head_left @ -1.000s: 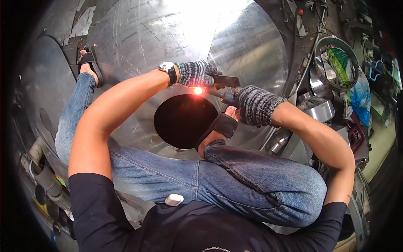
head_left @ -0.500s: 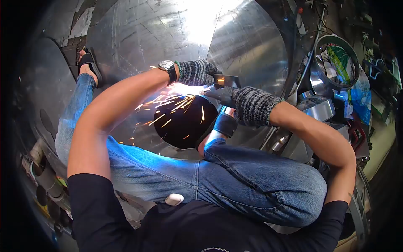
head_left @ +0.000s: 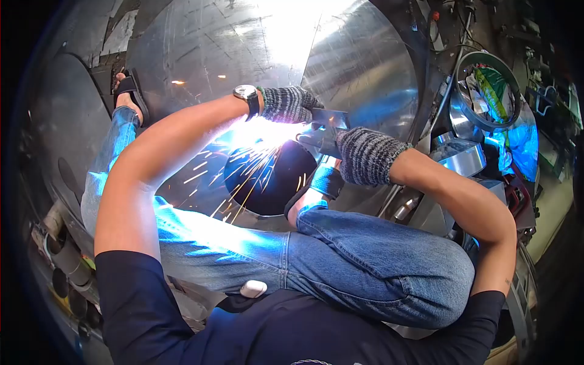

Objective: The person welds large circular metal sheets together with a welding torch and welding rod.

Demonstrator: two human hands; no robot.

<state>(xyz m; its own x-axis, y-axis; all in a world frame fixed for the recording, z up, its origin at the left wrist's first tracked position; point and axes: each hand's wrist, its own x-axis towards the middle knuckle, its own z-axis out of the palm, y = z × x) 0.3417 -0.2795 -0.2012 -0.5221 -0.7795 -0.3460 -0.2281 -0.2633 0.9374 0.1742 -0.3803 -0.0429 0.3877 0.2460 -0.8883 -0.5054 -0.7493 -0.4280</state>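
Note:
My left hand (head_left: 287,104), in a grey-and-black knit glove, is closed on one end of a small dark rectangular welding glass (head_left: 331,118). That glass sits above a blinding white-blue arc. My right hand (head_left: 371,156), gloved alike, grips a welding torch (head_left: 320,141) whose tip points left into the glare. Sparks fan down and left from the arc, over a dark round opening (head_left: 267,182) in a large round metal sheet (head_left: 231,55). The arc lies at the opening's upper edge, and glare hides the spot where the torch tip meets the metal.
My bent legs in jeans (head_left: 371,261) flank the opening, with one sandalled foot (head_left: 303,204) beside it. At the right are a metal ring (head_left: 486,91) around plastic bags, a box-shaped metal piece (head_left: 459,157) and cables. Pipe pieces (head_left: 67,258) lie at lower left.
The arc has grown much brighter and throws strong blue-white light on my leg, forearm and the bags. The spark spray points more downward. Both hands keep nearly the same place and hold.

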